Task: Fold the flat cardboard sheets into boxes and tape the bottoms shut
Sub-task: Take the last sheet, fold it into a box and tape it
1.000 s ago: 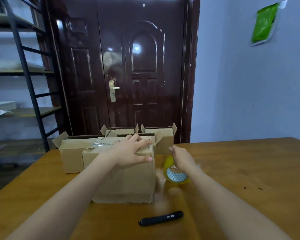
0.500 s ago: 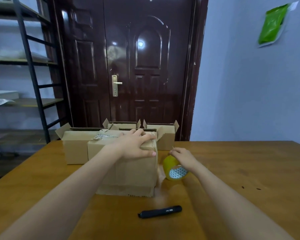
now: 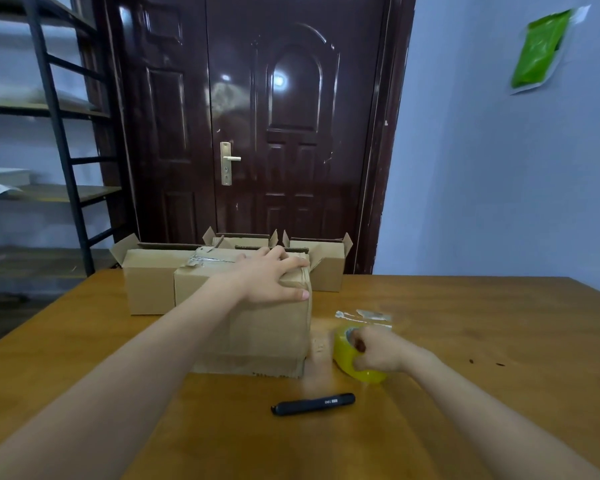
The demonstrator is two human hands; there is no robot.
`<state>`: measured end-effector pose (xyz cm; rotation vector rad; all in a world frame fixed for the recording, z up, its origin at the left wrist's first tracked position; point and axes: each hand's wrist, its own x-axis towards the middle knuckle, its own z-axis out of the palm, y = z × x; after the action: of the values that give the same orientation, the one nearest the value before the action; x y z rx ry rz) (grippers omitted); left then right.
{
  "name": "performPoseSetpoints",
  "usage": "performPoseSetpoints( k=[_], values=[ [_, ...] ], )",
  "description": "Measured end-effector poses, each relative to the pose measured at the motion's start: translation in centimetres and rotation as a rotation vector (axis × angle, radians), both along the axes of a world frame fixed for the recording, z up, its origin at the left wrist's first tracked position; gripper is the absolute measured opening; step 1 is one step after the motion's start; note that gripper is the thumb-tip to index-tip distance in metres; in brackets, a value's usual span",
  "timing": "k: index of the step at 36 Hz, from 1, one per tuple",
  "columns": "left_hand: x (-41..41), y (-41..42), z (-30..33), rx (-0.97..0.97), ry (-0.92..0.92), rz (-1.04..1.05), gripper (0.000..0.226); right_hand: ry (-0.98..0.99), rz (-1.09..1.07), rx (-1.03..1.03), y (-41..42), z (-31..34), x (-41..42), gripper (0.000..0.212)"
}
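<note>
Cardboard, plain brown, makes up the nearest box [image 3: 257, 327], which stands just past the middle of the wooden table [image 3: 465, 341] with its taped side facing up. The left hand [image 3: 274, 277] rests flat on that top at its right edge, fingers straight and slightly spread, the thumb pressed against the near face. At about 3 o'clock from the box, just beside its lower corner, the right hand [image 3: 378, 349] grips a yellow tape roll [image 3: 352, 358], fingers curled around it (motion blur hides exactly how they lie). A crumpled tape scrap [image 3: 364, 317] lies at 12 o'clock from the roll. A black pen [image 3: 313, 404] lies at 6 o'clock from the box. Three more open-topped boxes [image 3: 149, 282] stand at 12 o'clock, along the table's far edge before a dark door [image 3: 257, 116].
</note>
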<state>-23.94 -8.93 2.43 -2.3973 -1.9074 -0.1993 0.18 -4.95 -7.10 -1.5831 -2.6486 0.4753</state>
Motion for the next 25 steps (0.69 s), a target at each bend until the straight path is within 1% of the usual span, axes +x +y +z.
performPoseSetpoints(
  k=[5, 9, 11, 13, 14, 17, 18, 20, 21, 22, 23, 25],
  values=[
    [0.0, -0.2, 0.0, 0.004, 0.002, 0.002, 0.066, 0.001, -0.031, -0.014, -0.6, -1.6, -0.7, 0.026],
    [0.0, -0.1, 0.1, -0.009, 0.002, 0.013, 0.067, 0.004, -0.025, -0.145, -0.2, -0.2, -0.9, 0.029],
    [0.0, -0.2, 0.3, -0.034, -0.034, 0.017, 0.07, 0.051, -0.04, -0.151, 0.1, 0.6, -1.1, 0.026],
    [0.1, -0.6, 0.6, -0.055, -0.159, 0.025, 0.072, 0.127, -0.072, -0.122, 0.5, 1.5, -1.3, 0.021],
    [0.0, -0.7, 0.8, -0.072, -0.28, 0.035, 0.067, 0.169, -0.086, -0.094, 0.8, 2.0, -1.5, 0.02],
    [0.1, -0.7, 1.7, -0.114, -0.761, 0.063, 0.036, 0.368, -0.11, 0.021, 1.2, 3.7, -2.8, 0.026],
    [0.1, -0.4, 1.9, -0.105, -0.884, 0.097, 0.03, 0.453, -0.118, 0.054, 1.3, 4.4, -3.4, 0.028],
    [-0.2, 0.1, 2.3, -0.023, -1.082, 0.181, 0.014, 0.638, -0.139, 0.095, 1.2, 5.9, -4.9, 0.032],
    [-0.4, 0.4, 2.5, 0.035, -1.143, 0.215, 0.012, 0.731, -0.15, 0.112, 1.0, 6.7, -5.7, 0.033],
    [-0.8, 0.7, 2.4, 0.091, -1.16, 0.255, 0.015, 0.81, -0.159, 0.127, 0.9, 7.6, -6.6, 0.032],
    [-1.4, 0.9, 2.4, 0.148, -1.116, 0.305, 0.015, 0.869, -0.164, 0.14, 0.7, 8.4, -7.3, 0.032],
    [-2.6, 1.1, 2.4, 0.247, -0.932, 0.414, 0.02, 0.905, -0.146, 0.152, 0.6, 9.8, -8.8, 0.029]
  ],
)
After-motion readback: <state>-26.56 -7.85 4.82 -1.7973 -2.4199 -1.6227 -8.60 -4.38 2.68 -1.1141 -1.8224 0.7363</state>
